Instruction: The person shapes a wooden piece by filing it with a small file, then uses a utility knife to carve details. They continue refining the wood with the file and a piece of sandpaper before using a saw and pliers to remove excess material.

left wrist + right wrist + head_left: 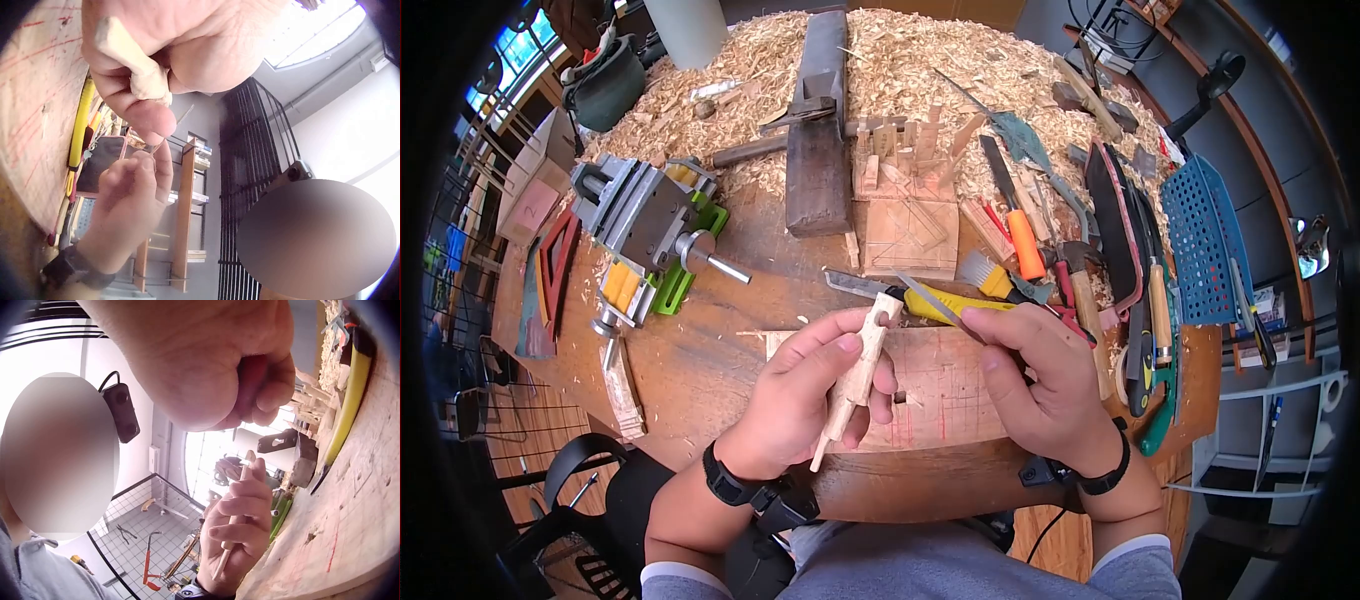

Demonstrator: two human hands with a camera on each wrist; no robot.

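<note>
My left hand (815, 385) holds a pale carved wooden piece (855, 375) between thumb and fingers, tilted over the board. The piece has a notch near its upper end, a wider middle and a thin peg at the bottom. In my right hand (1045, 385) I pinch a thin, pointed metal file (935, 302). Its tip points up and left, past the wood's top end; my fingers hide its rear part. The left wrist view shows the peg end of the wooden piece (122, 47) close up. Behind the file lies a yellow utility knife (945, 300).
A pale work board (940, 375) lies under my hands. On the left stands a metal vise (645, 215); a wooden plane (820, 170) lies at the back. Wood shavings (920, 50) heap behind. An orange-handled chisel (1025, 240), brush (985, 272) and blue basket (1205, 240) are at right.
</note>
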